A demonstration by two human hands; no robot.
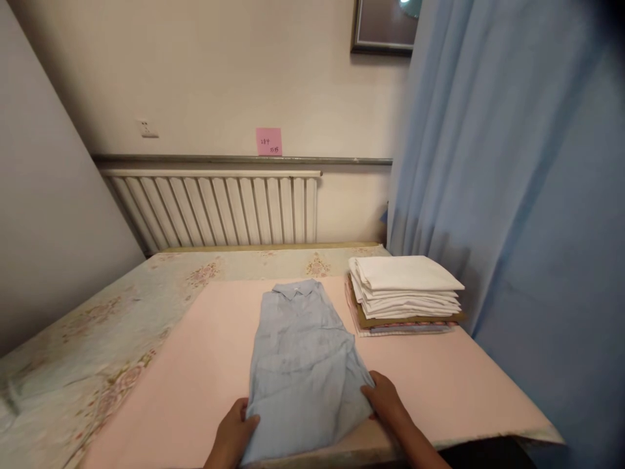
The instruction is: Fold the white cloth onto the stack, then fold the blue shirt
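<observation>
- Blue collared shirt (300, 371) is spread on the pink cloth (200, 365), collar (295, 290) at 12 o'clock
- Left hand (233, 430) is nearly closed, pinching its edge at 8; right hand (387, 398) pinches at 4
- Uneven tugging could crease it or drag the hem (288, 451) off the near edge imo
- Can't see sleeves, some fingers are hidden, pink note (269, 141) barely legible

Light-blue collared cloth shirt (300, 368): lies lengthwise, near centre of scene; collar at far end, body creased, near end wider.
</observation>
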